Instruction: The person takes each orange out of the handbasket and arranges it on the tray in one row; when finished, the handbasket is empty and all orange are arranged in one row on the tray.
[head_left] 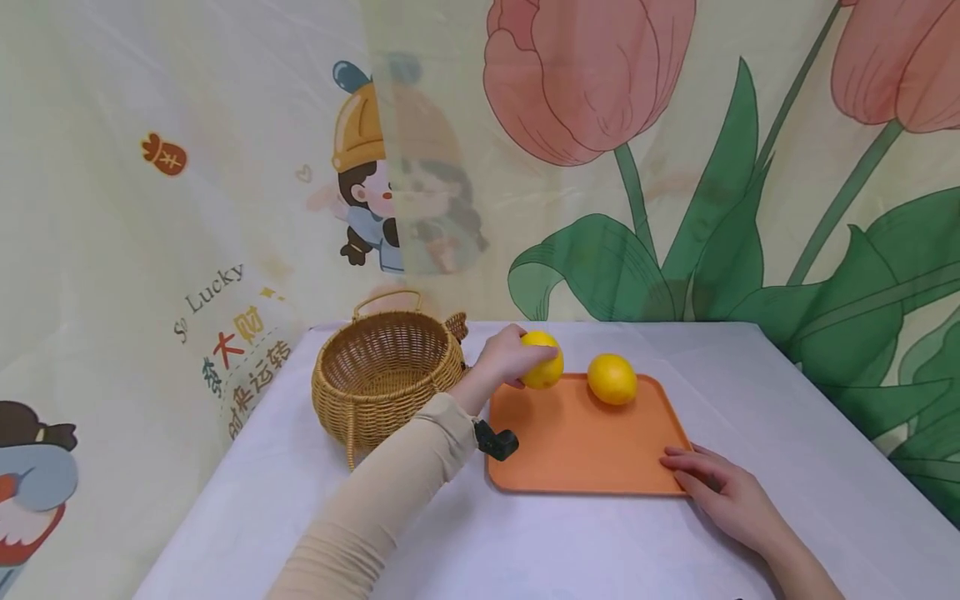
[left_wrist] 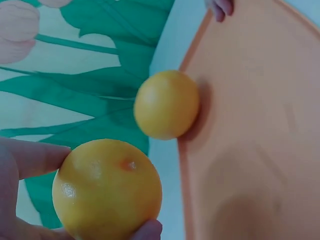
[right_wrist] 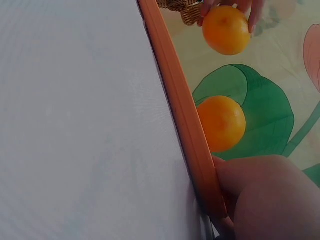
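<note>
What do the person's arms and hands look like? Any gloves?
No gloves: the left hand and the right hand are both bare. The left sleeve is beige, wrinkled and bunched at its cuff, with a black, bent gadget at the wrist. No sleeve shows on the right forearm.

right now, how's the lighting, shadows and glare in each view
Head view: bright, with a soft shadow on the orange rectangular tray; left wrist view: dimmer, small glare spots on the held round yellow fruit, tray shadowed in patches; right wrist view: dim, the white tablecloth looking grey.
</note>
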